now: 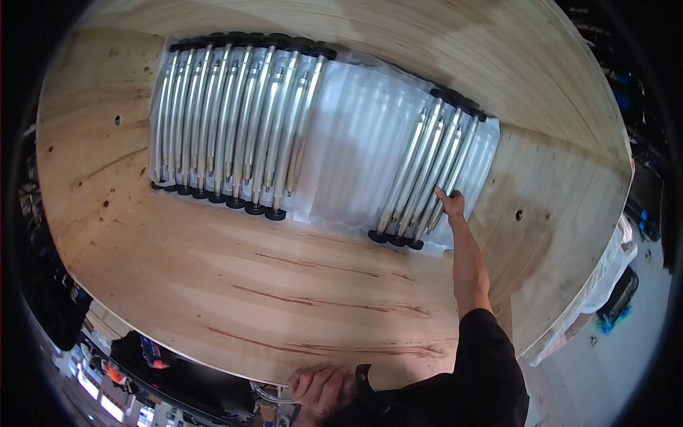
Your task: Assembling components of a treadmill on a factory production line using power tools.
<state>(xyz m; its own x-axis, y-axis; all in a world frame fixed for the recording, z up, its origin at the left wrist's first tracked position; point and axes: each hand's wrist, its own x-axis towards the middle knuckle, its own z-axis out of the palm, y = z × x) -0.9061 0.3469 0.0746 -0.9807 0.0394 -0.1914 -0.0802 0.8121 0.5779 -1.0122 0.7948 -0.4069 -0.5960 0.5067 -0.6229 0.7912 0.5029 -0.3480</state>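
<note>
Right hand (450, 204) right of centre, fingertips pressed on the rightmost of four silver rods with black end caps (425, 178), not wrapped around. Rods nested in clear ribbed tray (356, 142). Left hand (321, 388) curled over plywood table (249, 285) edge, bottom centre. Bigger rod batch (231, 121) upper left.

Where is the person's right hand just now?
In the head view, the right hand reaches out right of centre, resting on the smaller group of metal rods on the clear tray.
</note>
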